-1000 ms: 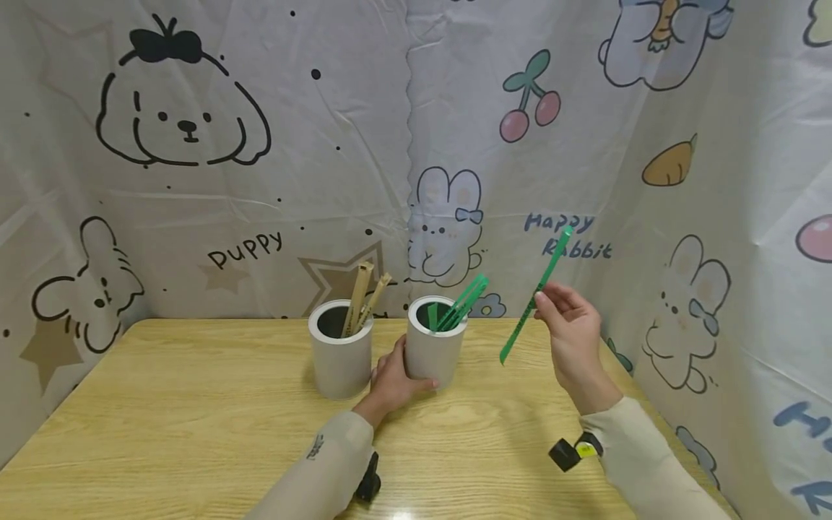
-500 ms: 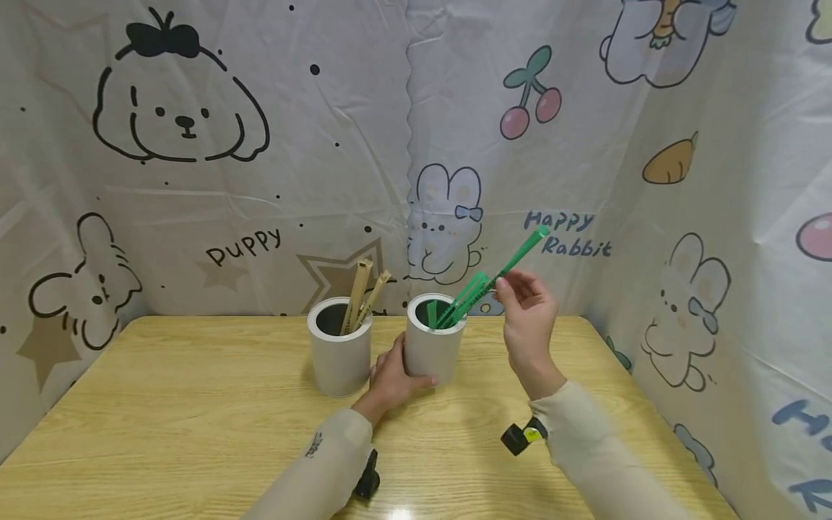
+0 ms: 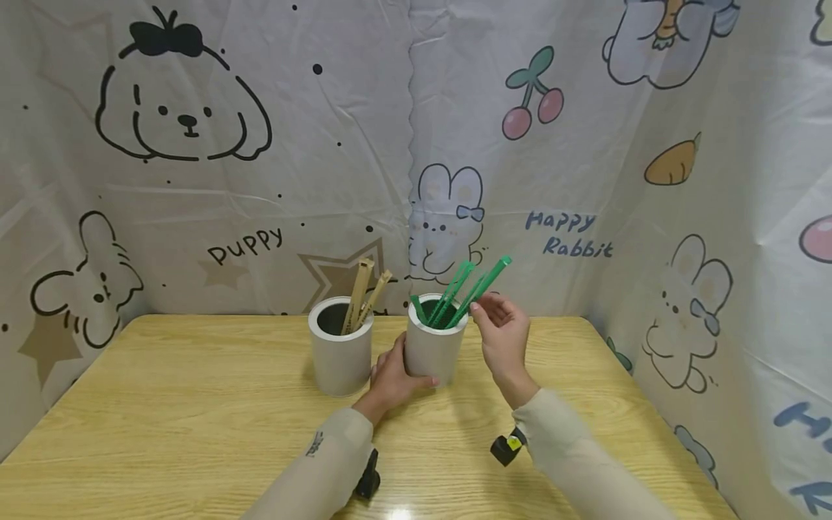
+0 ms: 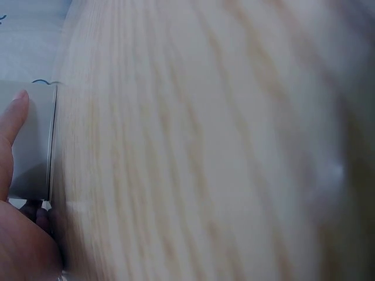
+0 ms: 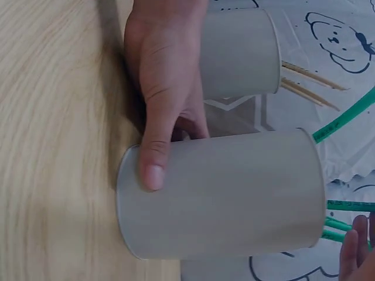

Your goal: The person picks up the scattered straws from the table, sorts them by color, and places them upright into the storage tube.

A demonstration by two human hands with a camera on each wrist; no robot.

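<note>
Two pale cylindrical holders stand side by side on the wooden table. My left hand [image 3: 393,379] grips the right holder [image 3: 434,357] low on its side, thumb across the front. In that holder, slim green sticks [image 3: 451,292] lean in different directions; dark lettering shows on them. At its right rim my right hand [image 3: 505,336] pinches one green stick [image 3: 490,280], whose lower end is inside the holder. The right wrist view shows the left thumb [image 5: 155,170] pressed on the holder wall and right fingertips [image 5: 350,240] among the green sticks.
The left holder [image 3: 341,365] contains several tan sticks [image 3: 359,296] and stands just left of my left hand. A printed cloth [image 3: 338,180] hangs behind and beside the wooden table [image 3: 195,419].
My right hand has moved left and down, bringing the green stick from the air into the right holder. The sticks inside have shifted and spread. My left hand has stayed on the holder.
</note>
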